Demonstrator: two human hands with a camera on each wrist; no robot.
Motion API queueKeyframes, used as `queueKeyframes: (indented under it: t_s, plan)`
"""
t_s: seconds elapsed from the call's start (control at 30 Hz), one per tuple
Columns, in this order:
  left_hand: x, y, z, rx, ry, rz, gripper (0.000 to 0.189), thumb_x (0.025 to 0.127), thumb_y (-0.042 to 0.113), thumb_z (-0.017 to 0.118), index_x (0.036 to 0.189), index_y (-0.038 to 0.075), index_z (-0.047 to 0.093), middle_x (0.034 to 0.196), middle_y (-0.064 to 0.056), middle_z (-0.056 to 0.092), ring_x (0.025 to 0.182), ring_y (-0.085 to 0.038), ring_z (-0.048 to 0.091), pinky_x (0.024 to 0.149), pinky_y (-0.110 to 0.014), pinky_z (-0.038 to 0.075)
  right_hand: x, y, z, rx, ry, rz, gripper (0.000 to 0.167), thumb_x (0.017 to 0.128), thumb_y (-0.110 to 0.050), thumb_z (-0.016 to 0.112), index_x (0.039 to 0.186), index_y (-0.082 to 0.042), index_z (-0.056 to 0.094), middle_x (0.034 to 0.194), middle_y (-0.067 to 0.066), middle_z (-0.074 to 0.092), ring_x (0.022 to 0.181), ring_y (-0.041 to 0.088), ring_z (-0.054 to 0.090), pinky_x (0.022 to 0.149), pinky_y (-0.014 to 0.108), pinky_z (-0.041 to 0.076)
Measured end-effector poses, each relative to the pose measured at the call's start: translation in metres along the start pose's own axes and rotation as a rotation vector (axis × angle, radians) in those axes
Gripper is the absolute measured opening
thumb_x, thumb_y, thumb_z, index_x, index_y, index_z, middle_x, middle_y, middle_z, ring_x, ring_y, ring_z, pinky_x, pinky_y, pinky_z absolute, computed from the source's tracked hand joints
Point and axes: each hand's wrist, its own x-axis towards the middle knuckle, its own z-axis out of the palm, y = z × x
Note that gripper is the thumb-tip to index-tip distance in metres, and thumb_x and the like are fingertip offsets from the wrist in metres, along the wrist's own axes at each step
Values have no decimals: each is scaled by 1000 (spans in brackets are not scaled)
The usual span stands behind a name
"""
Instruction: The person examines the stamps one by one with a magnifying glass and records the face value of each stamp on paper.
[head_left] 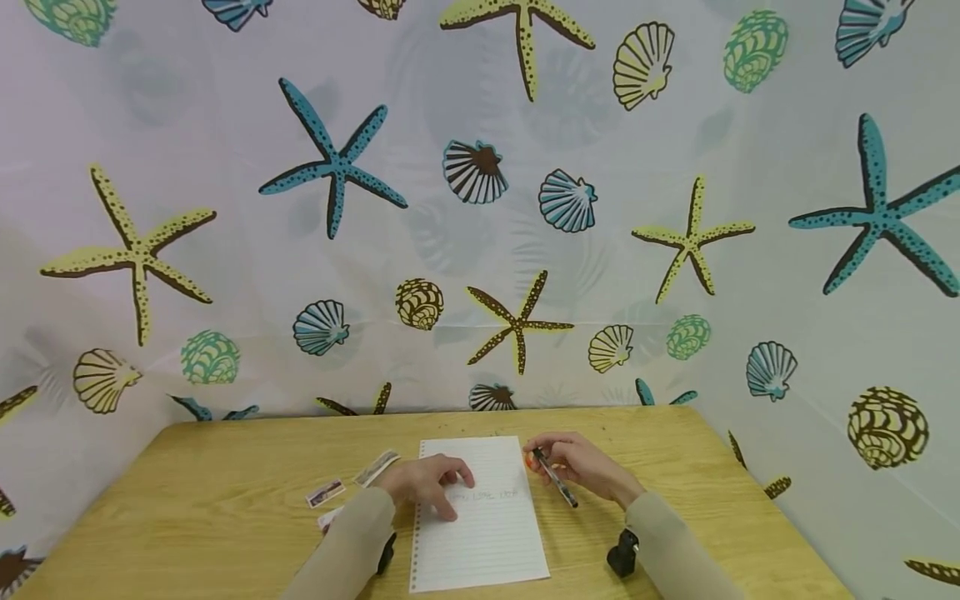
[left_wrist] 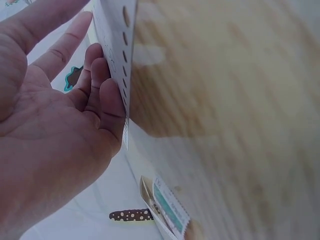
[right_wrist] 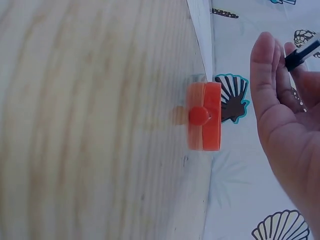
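Observation:
A sheet of lined, hole-punched paper (head_left: 487, 550) lies on the table with faint handwriting across its upper middle. My left hand (head_left: 431, 483) rests on the sheet's left part, its fingers loosely bent and holding nothing. In the left wrist view, the fingertips of that hand (left_wrist: 55, 105) touch the paper (left_wrist: 125, 65) near its punched edge. Just right of the sheet, my right hand (head_left: 581, 462) holds a dark pen (head_left: 558, 483) between fingers and thumb, above the table. A small orange object (right_wrist: 211, 117) with a round knob stands on the table near that hand; its kind is unclear.
Several stamp-like slips (head_left: 326, 493) lie left of the paper, partly behind the left sleeve. One perforated stamp (left_wrist: 170, 205) shows up close in the left wrist view. The wooden table (head_left: 187, 500) ends at a curtain (head_left: 450, 250) printed with shells and starfish.

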Motion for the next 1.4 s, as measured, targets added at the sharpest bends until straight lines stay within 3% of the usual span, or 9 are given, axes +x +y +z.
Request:
queueKeyframes:
  t_s: [0.17, 0.4, 0.57, 0.8, 0.93, 1.17, 1.4]
  plan:
    - [-1, 0, 0, -8, 3, -4, 43, 73, -5, 80, 107, 17, 65, 116, -7, 52, 105, -25, 43, 100, -45, 35, -3, -3, -1, -16, 42, 8, 42, 102, -17, 47, 135, 8, 49, 117, 17, 61, 91, 18, 61, 78, 31, 54]
    - [0, -2, 0, -19, 9, -7, 42, 73, -4, 80, 106, 18, 66, 113, -6, 51, 103, -24, 42, 98, -45, 35, -8, -6, -6, -113, 72, 18, 45, 96, -18, 60, 136, 1, 52, 141, 25, 47, 99, 22, 57, 75, 29, 49]
    - [0, -2, 0, -27, 9, -10, 43, 72, -5, 80, 106, 18, 66, 114, -6, 51, 104, -25, 42, 98, -45, 35, -11, -3, -14, -163, 46, 12, 47, 95, -16, 64, 138, -1, 52, 135, 29, 47, 103, 22, 56, 79, 32, 53]
    - [0, -2, -1, -25, 10, -16, 43, 72, -5, 81, 105, 18, 66, 114, -6, 50, 104, -25, 41, 97, -45, 35, -17, -5, -25, -181, 12, 16, 56, 92, -13, 68, 144, -6, 48, 142, 28, 42, 113, 23, 59, 87, 35, 55]
    - [0, -2, -1, -28, 10, -15, 43, 72, -5, 81, 106, 18, 66, 115, -6, 50, 105, -26, 41, 99, -46, 35, -18, -3, -31, -211, 28, 21, 56, 91, -11, 69, 143, -11, 50, 134, 31, 46, 108, 23, 62, 85, 36, 56]
    - [-2, -2, 0, -5, 8, -2, 42, 73, -4, 80, 106, 18, 65, 116, -6, 51, 106, -25, 42, 101, -46, 34, -20, 4, -40, -252, 86, 37, 53, 89, -5, 69, 137, 3, 47, 116, 23, 55, 93, 23, 64, 79, 37, 58]
    - [-4, -1, 0, -9, 9, -6, 42, 73, -5, 80, 106, 18, 65, 117, -6, 51, 106, -25, 42, 101, -46, 35, -26, 9, -50, -283, 98, 45, 54, 89, -2, 68, 139, 4, 47, 121, 29, 55, 87, 28, 65, 75, 37, 59]
